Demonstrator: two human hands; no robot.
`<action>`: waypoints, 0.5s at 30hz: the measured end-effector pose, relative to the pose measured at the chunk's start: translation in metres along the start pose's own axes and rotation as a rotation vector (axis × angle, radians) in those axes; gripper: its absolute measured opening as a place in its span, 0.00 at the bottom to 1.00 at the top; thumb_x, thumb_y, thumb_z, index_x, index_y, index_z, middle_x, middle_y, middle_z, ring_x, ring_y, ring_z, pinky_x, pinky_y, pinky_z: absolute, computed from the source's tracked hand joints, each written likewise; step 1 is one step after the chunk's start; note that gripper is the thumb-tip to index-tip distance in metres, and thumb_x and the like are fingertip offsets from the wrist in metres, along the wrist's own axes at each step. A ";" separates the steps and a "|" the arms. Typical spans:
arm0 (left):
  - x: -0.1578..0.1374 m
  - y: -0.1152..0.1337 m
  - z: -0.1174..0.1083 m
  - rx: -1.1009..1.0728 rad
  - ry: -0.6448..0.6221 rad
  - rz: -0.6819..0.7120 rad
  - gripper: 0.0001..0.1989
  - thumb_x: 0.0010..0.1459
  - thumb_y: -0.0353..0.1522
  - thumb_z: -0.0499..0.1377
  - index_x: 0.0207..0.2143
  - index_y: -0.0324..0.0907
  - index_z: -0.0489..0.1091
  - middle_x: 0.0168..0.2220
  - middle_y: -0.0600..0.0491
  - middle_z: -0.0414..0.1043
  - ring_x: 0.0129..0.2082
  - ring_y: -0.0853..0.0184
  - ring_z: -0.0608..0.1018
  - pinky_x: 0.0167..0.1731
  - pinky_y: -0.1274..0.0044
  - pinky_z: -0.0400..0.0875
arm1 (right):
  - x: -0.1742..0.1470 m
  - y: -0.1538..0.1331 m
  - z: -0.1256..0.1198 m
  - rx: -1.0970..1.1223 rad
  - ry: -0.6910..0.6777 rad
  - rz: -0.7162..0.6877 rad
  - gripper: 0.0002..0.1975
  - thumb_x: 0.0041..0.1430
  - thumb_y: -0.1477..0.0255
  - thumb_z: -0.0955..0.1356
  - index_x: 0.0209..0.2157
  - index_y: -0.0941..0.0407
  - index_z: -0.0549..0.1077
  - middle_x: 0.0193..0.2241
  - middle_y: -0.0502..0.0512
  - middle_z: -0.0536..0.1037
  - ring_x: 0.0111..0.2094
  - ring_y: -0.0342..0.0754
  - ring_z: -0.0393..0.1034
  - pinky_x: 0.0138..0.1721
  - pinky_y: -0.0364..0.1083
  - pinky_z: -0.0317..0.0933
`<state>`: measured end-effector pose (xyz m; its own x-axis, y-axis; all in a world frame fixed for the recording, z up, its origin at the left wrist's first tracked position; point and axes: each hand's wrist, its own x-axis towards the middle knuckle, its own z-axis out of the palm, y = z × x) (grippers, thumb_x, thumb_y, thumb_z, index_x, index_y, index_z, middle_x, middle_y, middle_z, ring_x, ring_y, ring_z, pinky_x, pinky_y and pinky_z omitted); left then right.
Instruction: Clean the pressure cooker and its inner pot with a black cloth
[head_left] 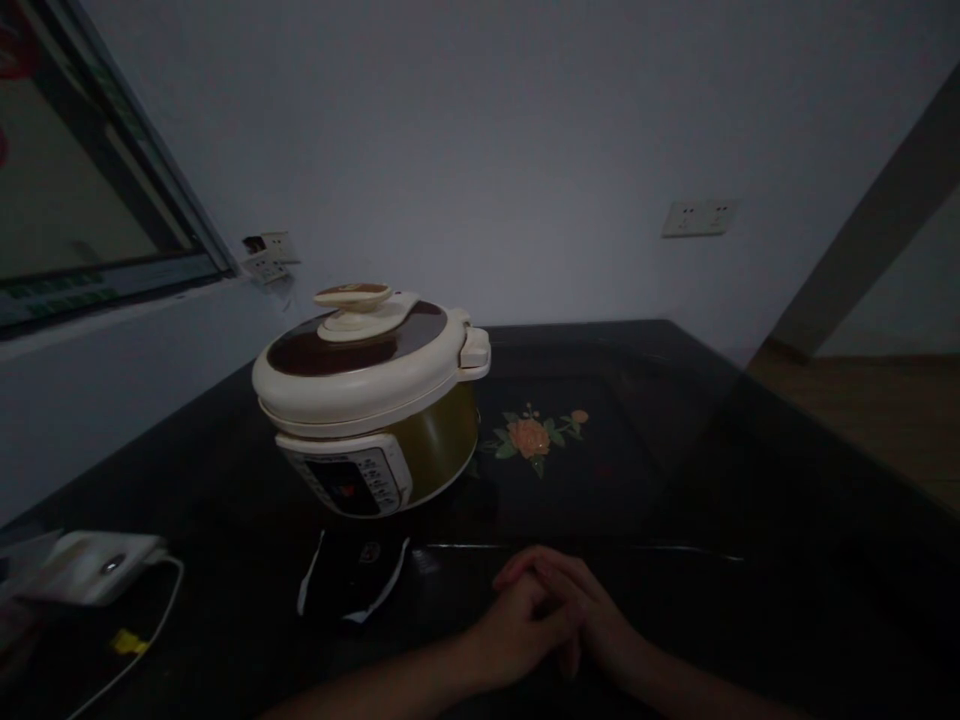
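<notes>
My left hand and my right hand rest clasped together on the black glass table, near its front edge. Neither hand holds any object. An electric pressure cooker stands on the table beyond them, to the left. It has a cream lid with a brown top, a cream knob and an olive body. Its control panel faces the front left, and the lid is on.
A dark, white-edged object lies just in front of the cooker. A white device with a white cable sits at the left edge. An orange flower motif decorates the tabletop. Wall sockets and a window are behind.
</notes>
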<state>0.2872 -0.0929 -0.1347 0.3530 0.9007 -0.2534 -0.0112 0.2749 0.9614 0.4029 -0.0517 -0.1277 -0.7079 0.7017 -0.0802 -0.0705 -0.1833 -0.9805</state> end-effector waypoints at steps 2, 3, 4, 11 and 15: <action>0.000 0.000 0.000 0.016 0.005 0.003 0.36 0.43 0.66 0.52 0.20 0.40 0.64 0.17 0.55 0.63 0.19 0.70 0.67 0.24 0.76 0.61 | -0.001 -0.003 0.001 0.005 0.004 0.014 0.23 0.61 0.51 0.63 0.36 0.55 0.79 0.36 0.56 0.79 0.40 0.50 0.73 0.45 0.48 0.63; 0.000 0.000 0.000 0.022 0.007 0.005 0.37 0.43 0.67 0.52 0.20 0.40 0.64 0.17 0.55 0.63 0.19 0.71 0.66 0.24 0.76 0.61 | -0.001 -0.004 0.002 0.005 0.005 0.016 0.23 0.61 0.51 0.63 0.36 0.55 0.79 0.36 0.56 0.79 0.40 0.50 0.73 0.45 0.48 0.63; 0.000 0.000 0.000 0.026 0.007 0.008 0.37 0.43 0.66 0.52 0.20 0.40 0.64 0.17 0.55 0.63 0.19 0.71 0.66 0.24 0.76 0.60 | -0.001 -0.005 0.002 0.004 0.006 0.013 0.24 0.60 0.50 0.63 0.36 0.55 0.79 0.36 0.56 0.79 0.40 0.50 0.73 0.44 0.48 0.63; -0.001 0.002 0.001 0.013 0.009 -0.032 0.37 0.39 0.68 0.52 0.19 0.41 0.62 0.17 0.56 0.62 0.18 0.72 0.65 0.22 0.77 0.61 | -0.001 0.002 0.000 -0.004 -0.013 -0.016 0.25 0.61 0.50 0.62 0.36 0.55 0.79 0.37 0.57 0.78 0.39 0.50 0.72 0.45 0.49 0.63; -0.002 0.007 0.001 0.021 -0.011 -0.009 0.37 0.41 0.68 0.51 0.18 0.41 0.62 0.17 0.56 0.61 0.18 0.72 0.65 0.23 0.77 0.61 | -0.002 0.002 0.000 0.010 -0.017 -0.012 0.24 0.61 0.50 0.62 0.37 0.55 0.79 0.37 0.57 0.78 0.40 0.50 0.72 0.45 0.49 0.63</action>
<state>0.2880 -0.0929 -0.1274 0.3631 0.8943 -0.2614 0.0118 0.2761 0.9610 0.4037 -0.0536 -0.1296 -0.7185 0.6924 -0.0655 -0.0861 -0.1819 -0.9795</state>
